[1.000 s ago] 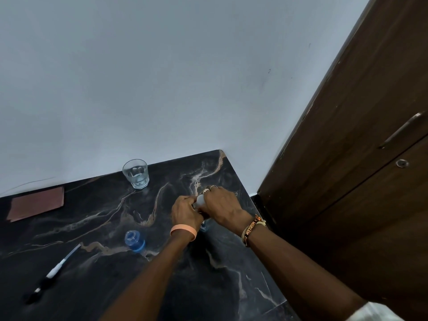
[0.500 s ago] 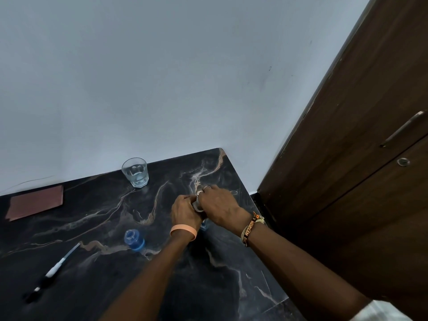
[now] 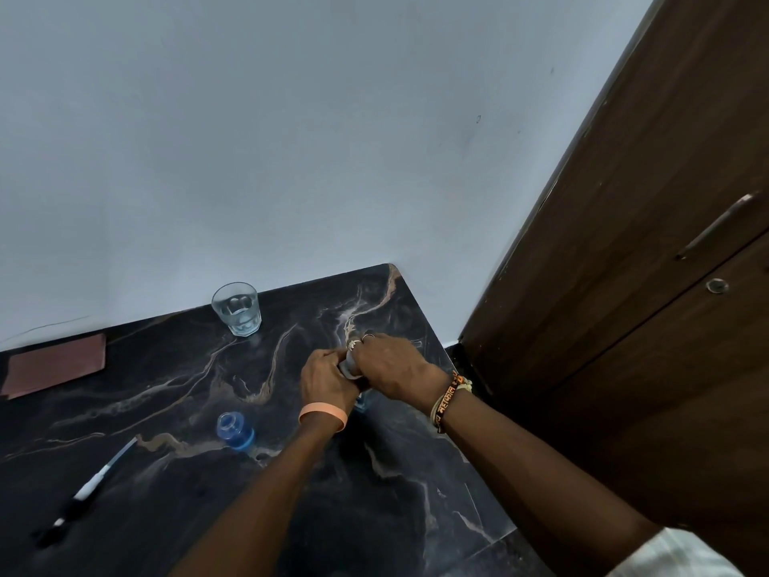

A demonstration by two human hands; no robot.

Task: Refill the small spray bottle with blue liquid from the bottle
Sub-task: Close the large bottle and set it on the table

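While both your hands close around the spray bottle (image 3: 348,365), left hand (image 3: 326,378) steadying, right hand (image 3: 393,368) over its top, you seem to be working the cap. The blue bottle (image 3: 235,431) stands open, left of your grip, for pouring next.

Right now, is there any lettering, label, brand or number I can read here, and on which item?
Woven orange-and-black wristband on the right wrist: Devanagari lettering, too small to read with confidence.
Black-and-white marker pen: no legible print.
Small blue bottle, clear drinking glass: no text visible.
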